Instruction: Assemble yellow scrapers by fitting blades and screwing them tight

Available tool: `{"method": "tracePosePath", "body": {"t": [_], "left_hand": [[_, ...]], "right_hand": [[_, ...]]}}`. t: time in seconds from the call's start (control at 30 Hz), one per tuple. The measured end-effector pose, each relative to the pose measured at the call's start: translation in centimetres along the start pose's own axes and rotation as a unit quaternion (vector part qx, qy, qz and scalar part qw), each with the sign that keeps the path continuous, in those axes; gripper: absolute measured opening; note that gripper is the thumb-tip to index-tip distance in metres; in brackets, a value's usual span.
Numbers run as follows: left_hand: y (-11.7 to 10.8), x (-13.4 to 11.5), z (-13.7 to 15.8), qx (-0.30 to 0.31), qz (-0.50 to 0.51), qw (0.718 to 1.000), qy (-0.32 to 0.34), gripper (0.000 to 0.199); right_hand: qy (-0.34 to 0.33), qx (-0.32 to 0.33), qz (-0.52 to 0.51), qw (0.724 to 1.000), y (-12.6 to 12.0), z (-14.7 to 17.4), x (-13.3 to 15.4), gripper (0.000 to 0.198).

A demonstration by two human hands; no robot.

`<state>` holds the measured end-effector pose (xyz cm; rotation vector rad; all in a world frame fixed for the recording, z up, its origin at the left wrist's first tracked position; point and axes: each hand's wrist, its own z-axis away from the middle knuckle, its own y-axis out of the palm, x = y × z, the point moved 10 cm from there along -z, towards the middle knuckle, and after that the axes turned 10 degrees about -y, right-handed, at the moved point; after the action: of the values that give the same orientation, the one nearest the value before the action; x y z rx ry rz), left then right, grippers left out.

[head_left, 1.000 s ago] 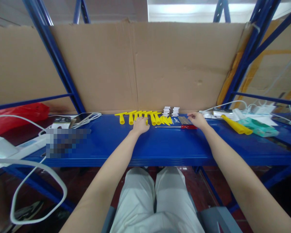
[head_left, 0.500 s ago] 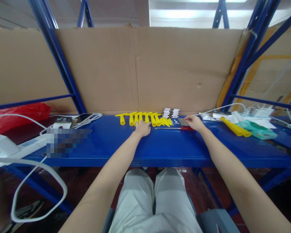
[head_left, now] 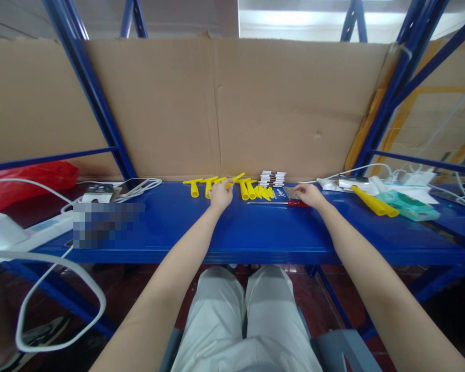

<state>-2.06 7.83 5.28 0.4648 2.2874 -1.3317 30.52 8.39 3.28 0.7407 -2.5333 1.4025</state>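
Observation:
My left hand (head_left: 221, 194) is closed on a yellow T-shaped plastic handle (head_left: 238, 177), whose crossbar tilts up at the right; the hand hides its stem. Other yellow T-shaped handles (head_left: 194, 190) lie in a row on both sides of that hand. Small yellow pointed pieces (head_left: 264, 193) continue the row on the right. My right hand (head_left: 308, 194) has its fingers bent together at a flat greyish piece (head_left: 291, 193) beside a dark blue printed card (head_left: 279, 192). Whether it grips that piece is hard to see. Just below lies a screwdriver (head_left: 271, 203) with a red handle.
Small white-and-black packs (head_left: 272, 179) are stacked against the cardboard wall (head_left: 158, 108). On the right of the blue shelf (head_left: 256, 232) lie a yellow tapered piece (head_left: 374, 201), a green packet (head_left: 408, 205) and white cables. A power strip (head_left: 46, 231) and red bag (head_left: 31, 183) are left.
My left hand has moved slightly left and up, and a yellow T-shaped handle now tilts in its fingers. My right hand stays at the flat greyish piece.

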Motion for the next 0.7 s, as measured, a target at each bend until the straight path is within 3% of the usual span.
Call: {"method": "tracePosePath", "body": {"t": [0.2, 0.4, 0.57, 0.7], "left_hand": [[-1.0, 2.1, -1.1, -0.046, 0.185, 0.978, -0.081, 0.022], [-0.3, 3.5, -2.5, -0.082, 0.382, 0.917, -0.078, 0.010], [1.0, 3.5, -2.9, -0.027, 0.474, 0.873, -0.110, 0.004], [1.7, 2.1, -2.4, 0.048, 0.482, 0.870, -0.095, 0.006]], "right_hand": [[-0.010, -0.006, -0.004, 1.000, -0.1, 0.0, 0.2, 0.022], [-0.020, -0.010, -0.008, 1.000, -0.2, -0.1, 0.4, 0.021], [-0.023, -0.021, -0.033, 0.999, -0.2, -0.2, 0.4, 0.018], [0.002, -0.028, -0.117, 0.993, -0.1, -0.1, 0.6, 0.014]]}}
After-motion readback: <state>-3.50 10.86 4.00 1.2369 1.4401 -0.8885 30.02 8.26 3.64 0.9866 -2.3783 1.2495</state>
